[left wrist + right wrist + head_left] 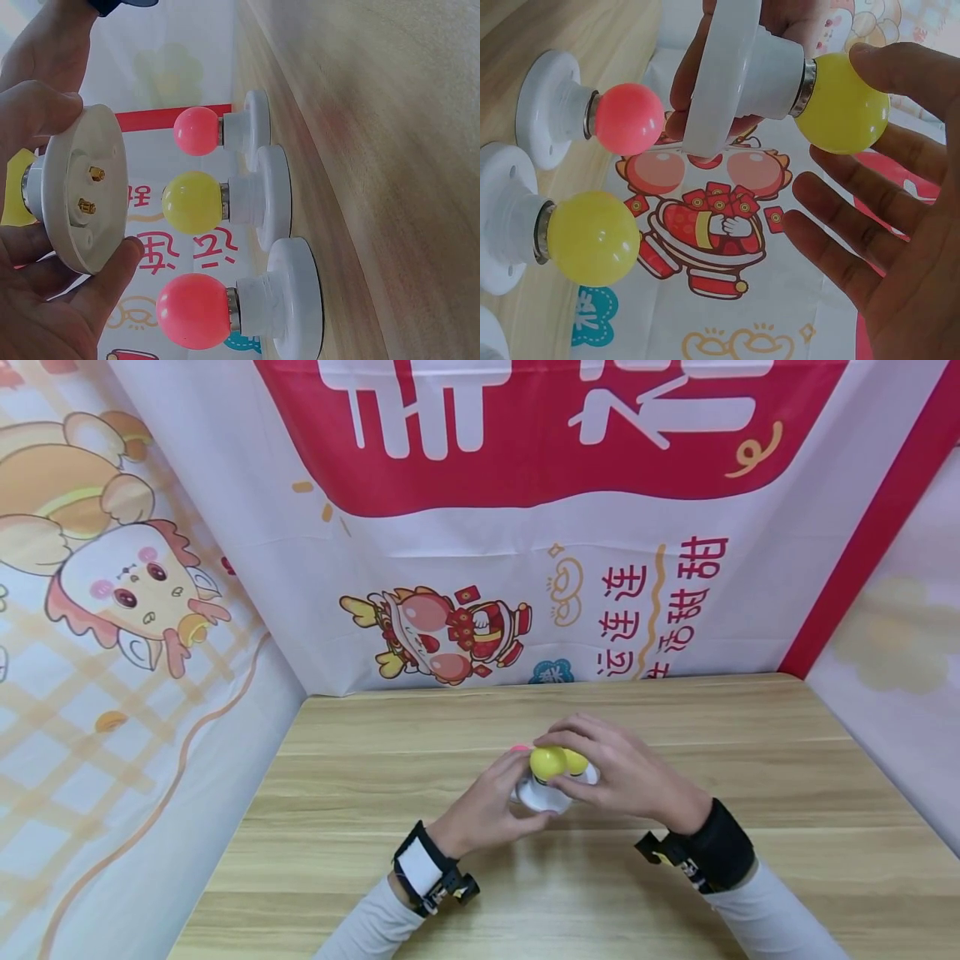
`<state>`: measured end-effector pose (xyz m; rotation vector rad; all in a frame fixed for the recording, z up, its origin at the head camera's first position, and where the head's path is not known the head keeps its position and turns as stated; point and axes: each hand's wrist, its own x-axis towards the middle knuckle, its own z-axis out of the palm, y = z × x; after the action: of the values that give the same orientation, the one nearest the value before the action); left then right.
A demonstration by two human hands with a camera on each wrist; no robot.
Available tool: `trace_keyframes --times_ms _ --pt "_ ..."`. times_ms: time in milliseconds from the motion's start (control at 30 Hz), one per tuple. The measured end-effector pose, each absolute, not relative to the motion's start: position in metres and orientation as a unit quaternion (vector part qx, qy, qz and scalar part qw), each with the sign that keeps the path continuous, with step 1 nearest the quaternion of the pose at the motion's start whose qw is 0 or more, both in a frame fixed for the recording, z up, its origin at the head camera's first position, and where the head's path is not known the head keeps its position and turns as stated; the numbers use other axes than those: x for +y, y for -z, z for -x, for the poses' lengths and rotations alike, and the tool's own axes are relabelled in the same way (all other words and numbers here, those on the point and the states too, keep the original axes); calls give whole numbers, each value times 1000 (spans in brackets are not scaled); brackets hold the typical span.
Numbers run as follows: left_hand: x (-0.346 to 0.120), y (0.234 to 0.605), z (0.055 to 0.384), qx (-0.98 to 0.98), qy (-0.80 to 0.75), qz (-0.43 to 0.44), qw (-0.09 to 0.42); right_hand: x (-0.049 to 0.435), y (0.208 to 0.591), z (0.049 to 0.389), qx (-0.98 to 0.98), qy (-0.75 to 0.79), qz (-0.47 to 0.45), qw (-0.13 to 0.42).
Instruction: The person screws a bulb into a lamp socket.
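A white round lamp holder (109, 191) is held up off the table by my left hand (487, 806), thumb and fingers around the rim of its base. Two brass screw terminals show on its underside in the left wrist view. A yellow bulb (844, 105) sits in its socket, with the metal collar partly visible. My right hand (622, 768) pinches this bulb between thumb and index finger, while its other fingers spread apart below in the right wrist view.
Behind the held lamp, a pink-red bulb (196, 311), a yellow bulb (193, 202) and another pink-red bulb (197, 131) stand in a row in white holders on the wooden table (360, 827). Printed cloth (450, 547) hangs along the back and sides.
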<state>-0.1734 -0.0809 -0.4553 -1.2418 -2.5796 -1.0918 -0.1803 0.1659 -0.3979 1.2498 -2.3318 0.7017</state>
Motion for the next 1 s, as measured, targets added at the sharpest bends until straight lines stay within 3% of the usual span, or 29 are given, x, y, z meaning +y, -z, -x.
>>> trace_keyframes --times_ms 300,600,1000 --pt "-81 455 173 -843 350 405 41 166 398 179 -839 -247 -442 200" --pt "-80 454 173 -844 351 403 43 170 396 178 -821 -273 -474 165" --pt "-81 456 173 -838 357 410 41 167 396 179 -834 -256 -451 190"
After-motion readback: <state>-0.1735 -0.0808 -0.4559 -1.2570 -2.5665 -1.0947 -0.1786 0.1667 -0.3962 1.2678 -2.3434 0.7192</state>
